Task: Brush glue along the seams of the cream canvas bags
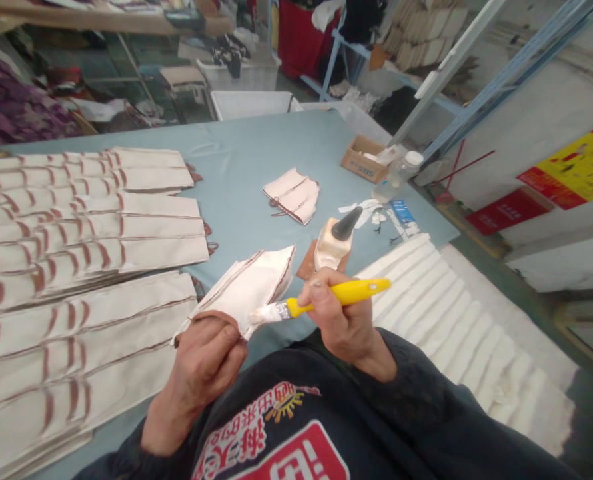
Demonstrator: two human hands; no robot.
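Observation:
My left hand is closed on the near edge of a cream fabric piece with brown-edged seams; a brown strip is folded over beside the fingers. In my right hand is a paintbrush with a yellow handle, gripped near its ferrule. The white-coated bristles touch the fabric close to my left hand. Just beyond my right hand stands a cream bottle with a dark cone-shaped tip, on a brown patch. Farther out, a similar cream piece with a brown cord lies flat on the blue-grey table.
Overlapping rows of cream pieces cover the table's left side. White padded strips lie in a row at the right. A cardboard box, a clear jar and paper scraps stand or lie near the far right edge.

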